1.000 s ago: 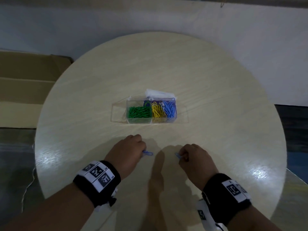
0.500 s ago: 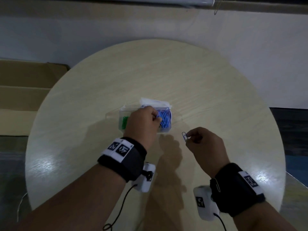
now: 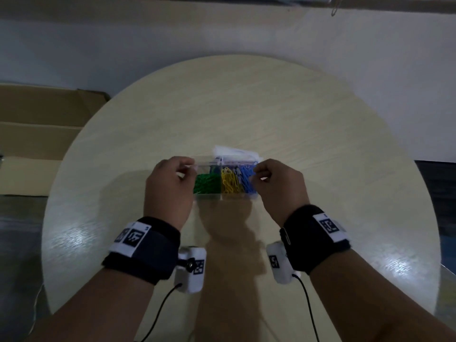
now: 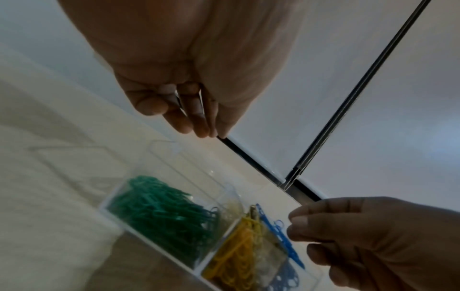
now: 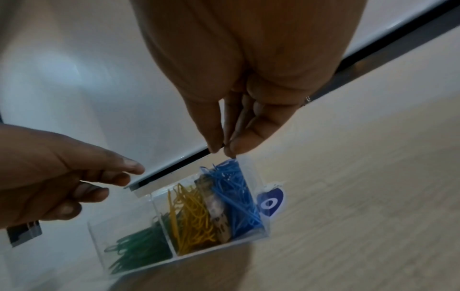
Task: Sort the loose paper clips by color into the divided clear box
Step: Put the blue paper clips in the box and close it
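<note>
The divided clear box (image 3: 222, 197) sits mid-table with green clips (image 3: 207, 183), yellow clips (image 3: 230, 183) and blue clips (image 3: 248, 181) in separate compartments. My right hand (image 3: 257, 170) hovers over the blue compartment at the box's right end. Its thumb and forefinger (image 5: 225, 147) pinch together, and a small blue clip (image 4: 280, 223) shows at the fingertips. My left hand (image 3: 188, 169) hangs beside the box's left end, fingers (image 4: 211, 133) drawn loosely together with nothing visible in them. No loose clips show on the table.
The box's clear lid (image 4: 74, 163) lies flat to its left. A white plastic packet (image 3: 234, 153) sits just behind the box. The round pale wooden table (image 3: 246, 107) stands by a white wall, with flattened cardboard (image 3: 37, 132) beyond its left edge.
Both hands left the near table with blue clips. The left passed over the blue compartment, then moved to the box's left end. The right carried its clip to the blue compartment.
</note>
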Available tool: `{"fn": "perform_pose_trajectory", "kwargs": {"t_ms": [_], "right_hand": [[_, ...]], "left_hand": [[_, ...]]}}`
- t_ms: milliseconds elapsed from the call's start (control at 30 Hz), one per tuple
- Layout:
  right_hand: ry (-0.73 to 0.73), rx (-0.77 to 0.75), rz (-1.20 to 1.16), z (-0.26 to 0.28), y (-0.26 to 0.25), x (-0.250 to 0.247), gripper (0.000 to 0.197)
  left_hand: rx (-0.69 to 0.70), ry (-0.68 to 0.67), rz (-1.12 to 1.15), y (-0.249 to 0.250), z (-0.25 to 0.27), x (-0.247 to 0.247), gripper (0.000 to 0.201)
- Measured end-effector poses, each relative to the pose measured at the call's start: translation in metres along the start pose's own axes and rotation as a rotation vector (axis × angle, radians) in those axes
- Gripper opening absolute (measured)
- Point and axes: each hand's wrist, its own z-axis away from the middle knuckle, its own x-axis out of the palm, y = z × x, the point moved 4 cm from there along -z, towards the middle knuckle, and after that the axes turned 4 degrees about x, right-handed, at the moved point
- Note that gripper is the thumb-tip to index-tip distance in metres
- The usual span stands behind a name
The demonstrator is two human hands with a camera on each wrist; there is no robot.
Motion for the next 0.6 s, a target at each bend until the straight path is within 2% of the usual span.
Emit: {"fn": "perform_pose_trajectory", "kwargs": {"t_ms": [133, 233, 433, 600], "right_hand": [[0.077, -0.059, 0.063, 0.0, 0.0, 0.0, 0.013], [0.021, -0.041, 0.151, -0.004, -0.002, 0.009, 0.028], [0.042, -0.034, 0.095, -0.007, 0.002, 0.017, 0.011], [0.063, -0.136, 0.181, -0.004, 0.001, 0.016, 0.01]], "left_hand": [[-0.036, 0.031, 0.003, -0.022, 0.003, -0.008, 0.013], [-0.073, 0.044, 0.022, -0.032, 0.001, -0.007, 0.017], [-0.074, 0.033, 0.021, -0.036, -0.001, -0.003, 0.016], [-0.093, -0.004, 0.02, -0.039, -0.004, 0.001, 0.017]]}}
